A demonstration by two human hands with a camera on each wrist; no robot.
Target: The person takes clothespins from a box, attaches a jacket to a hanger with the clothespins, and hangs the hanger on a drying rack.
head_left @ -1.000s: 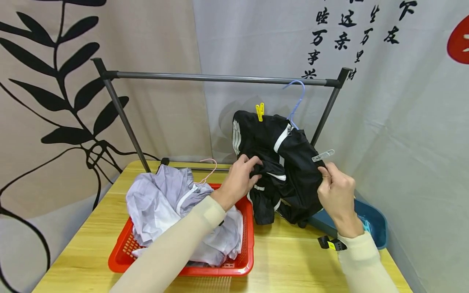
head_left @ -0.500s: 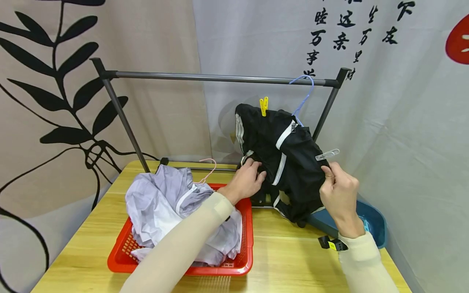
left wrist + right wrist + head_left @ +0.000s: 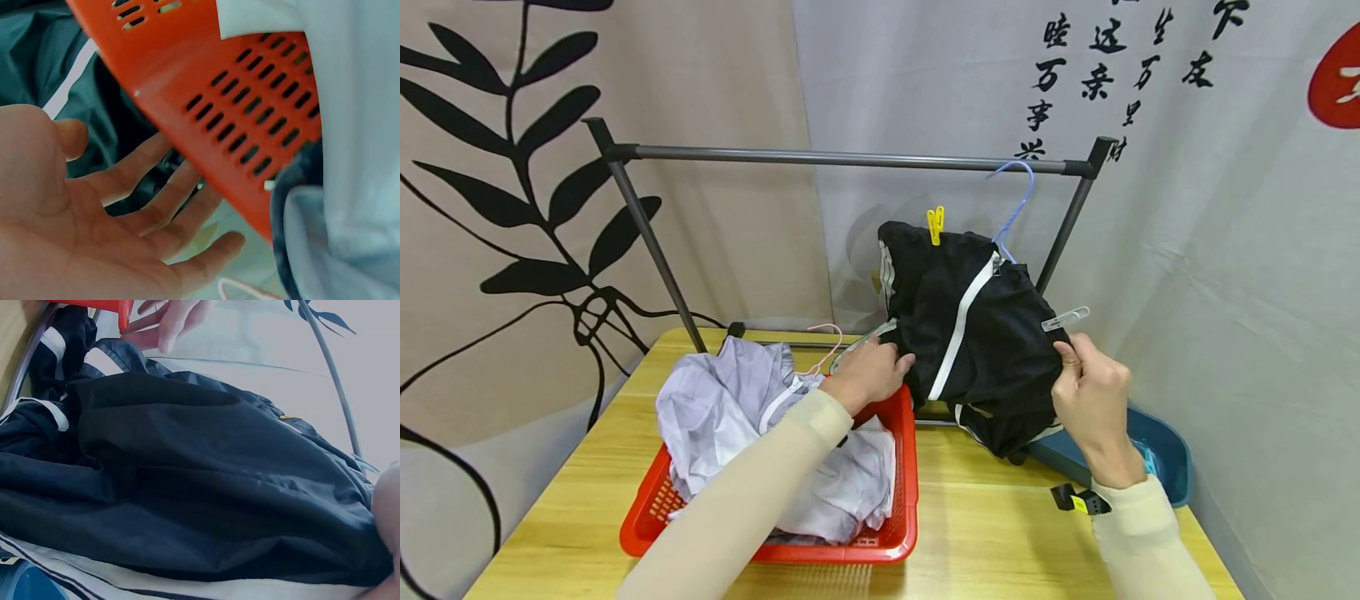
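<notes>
A black garment (image 3: pixel 1000 342) with white stripes hangs from a blue hanger (image 3: pixel 1015 208) hooked on the rack's bar. A yellow clothespin (image 3: pixel 936 225) and a clear one (image 3: pixel 1066 318) sit along its upper edge. My right hand (image 3: pixel 1093 408) pinches the garment's right edge, just below the clear clothespin. At its lower left side is my left hand (image 3: pixel 870 375), above the basket's back corner. In the left wrist view that hand's fingers (image 3: pixel 150 212) are spread and loosely bent, with no fabric gripped. Whether the fingertips touch the black cloth cannot be told.
A red basket (image 3: pixel 907 500) holding pale lilac and white clothes (image 3: pixel 722 417) stands at front left, a pink hanger (image 3: pixel 827 346) poking out. Behind stands the grey metal rack (image 3: pixel 820 157). A blue bin (image 3: pixel 1176 458) with light-blue items is at right on the wooden table (image 3: pixel 1000 533).
My left hand has moved left and slightly down, away from the black garment's middle. The cloth has spread out wider, its white stripe now running long. My right hand keeps its hold.
</notes>
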